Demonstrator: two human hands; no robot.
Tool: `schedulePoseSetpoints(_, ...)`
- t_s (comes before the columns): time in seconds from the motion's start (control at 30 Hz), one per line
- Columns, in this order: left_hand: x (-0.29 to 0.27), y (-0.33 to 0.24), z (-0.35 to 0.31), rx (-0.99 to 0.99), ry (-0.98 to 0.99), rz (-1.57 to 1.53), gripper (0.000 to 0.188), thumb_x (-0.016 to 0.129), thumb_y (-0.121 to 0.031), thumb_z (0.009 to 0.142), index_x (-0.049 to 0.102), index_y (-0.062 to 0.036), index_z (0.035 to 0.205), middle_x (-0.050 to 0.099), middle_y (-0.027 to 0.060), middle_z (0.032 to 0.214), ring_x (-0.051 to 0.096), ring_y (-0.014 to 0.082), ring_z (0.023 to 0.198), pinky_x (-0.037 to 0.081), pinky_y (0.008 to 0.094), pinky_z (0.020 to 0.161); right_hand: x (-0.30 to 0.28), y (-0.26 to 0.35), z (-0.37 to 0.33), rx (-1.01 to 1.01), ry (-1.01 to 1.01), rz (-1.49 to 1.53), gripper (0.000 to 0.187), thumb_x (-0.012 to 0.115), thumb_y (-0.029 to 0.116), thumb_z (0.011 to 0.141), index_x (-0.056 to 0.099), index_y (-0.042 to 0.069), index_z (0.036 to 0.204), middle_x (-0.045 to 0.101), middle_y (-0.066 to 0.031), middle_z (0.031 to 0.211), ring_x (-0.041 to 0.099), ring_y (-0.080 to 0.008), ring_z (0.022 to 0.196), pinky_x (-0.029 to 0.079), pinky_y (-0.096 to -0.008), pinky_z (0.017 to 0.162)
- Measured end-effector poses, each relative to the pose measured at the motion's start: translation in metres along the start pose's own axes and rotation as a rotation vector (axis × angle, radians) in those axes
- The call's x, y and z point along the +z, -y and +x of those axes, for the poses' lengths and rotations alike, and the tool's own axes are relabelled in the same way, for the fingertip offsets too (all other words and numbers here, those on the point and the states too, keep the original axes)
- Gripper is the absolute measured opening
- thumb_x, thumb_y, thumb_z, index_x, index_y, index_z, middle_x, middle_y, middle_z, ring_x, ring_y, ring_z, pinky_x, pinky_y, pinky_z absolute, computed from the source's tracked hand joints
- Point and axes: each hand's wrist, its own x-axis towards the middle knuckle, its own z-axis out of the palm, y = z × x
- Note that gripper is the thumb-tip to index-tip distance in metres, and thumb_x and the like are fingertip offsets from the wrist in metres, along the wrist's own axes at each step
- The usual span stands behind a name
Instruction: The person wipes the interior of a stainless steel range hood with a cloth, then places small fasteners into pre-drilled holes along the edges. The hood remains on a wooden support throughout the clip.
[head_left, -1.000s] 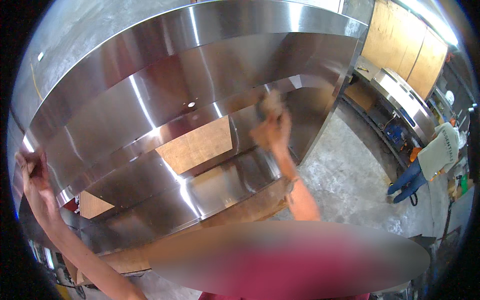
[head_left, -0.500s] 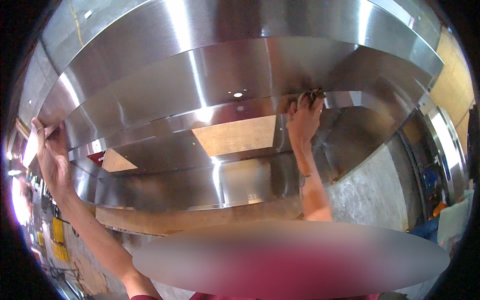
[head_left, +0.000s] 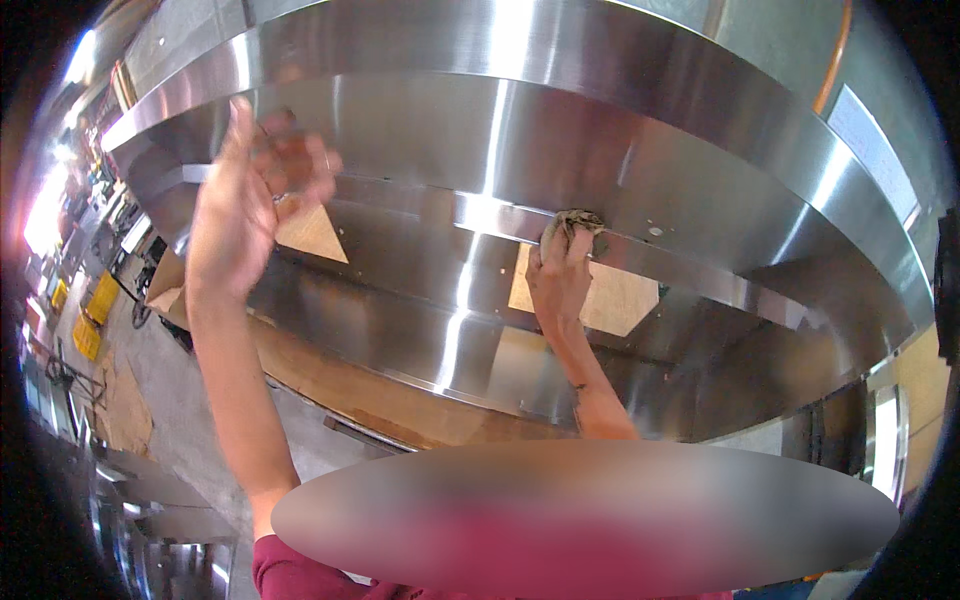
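A large stainless steel shell (head_left: 400,125), long and hollow with a raised outer wall, spreads across the view in front of me. My right hand (head_left: 562,280) presses a crumpled, dirty grey-brown rag (head_left: 578,222) against the narrow steel ledge (head_left: 490,215) inside it. Over the left part of the shell, my left hand (head_left: 250,190) is raised, thumb apart and fingers loosely bent, slightly blurred and holding nothing. Through a cut-out below the right hand, a tan board (head_left: 610,300) shows.
Brown cardboard or board (head_left: 350,375) lies under the near edge of the shell. Yellow bins (head_left: 95,315) and cluttered benches stand at the far left on a concrete floor. A blurred oval covers the lower middle of the view.
My left hand has let go of the shell's left edge and moved inward over it. My right hand has slid the rag leftward along the ledge. The view has turned.
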Motion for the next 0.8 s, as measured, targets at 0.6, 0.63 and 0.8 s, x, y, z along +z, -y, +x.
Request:
schedulePoseSetpoints(0.6,-0.393,0.354,-0.705,-1.598,-0.516,0.429,0.055,0.061,-0.042,0.105,0.063,0.0018,0.138,0.074,0.0262,0.123,0.06,0.0379,0.128,0.047,0.0486,0.109,0.213,0.284,0.031,-0.11,0.151,-0.051,0.041,0.076,0.018,0.095,0.06,-0.01,0.121,0.05,-0.0257,0.129,0.065,-0.0466,0.113,0.06,-0.0518,0.09)
schedulePoseSetpoints(0.63,-0.4,0.348,-0.706,-1.555,-0.586,0.373,0.054,0.061,-0.043,0.106,0.064,0.0011,0.137,0.074,0.0247,0.122,0.062,0.0367,0.126,0.049,0.0483,0.106,0.231,0.303,0.034,-0.148,0.14,-0.04,0.042,0.076,0.019,0.095,0.06,-0.01,0.122,0.05,-0.0256,0.129,0.065,-0.0465,0.114,0.06,-0.0517,0.09)
schedulePoseSetpoints(0.8,-0.437,0.345,-0.698,-1.306,-0.826,0.19,0.05,0.06,-0.044,0.108,0.067,-0.0029,0.134,0.077,0.0172,0.116,0.069,0.0308,0.111,0.055,0.047,0.094,0.324,0.403,0.046,-0.162,0.199,0.126,0.039,0.073,0.017,0.096,0.065,-0.01,0.123,0.055,-0.0251,0.125,0.065,-0.0461,0.115,0.06,-0.0507,0.088)
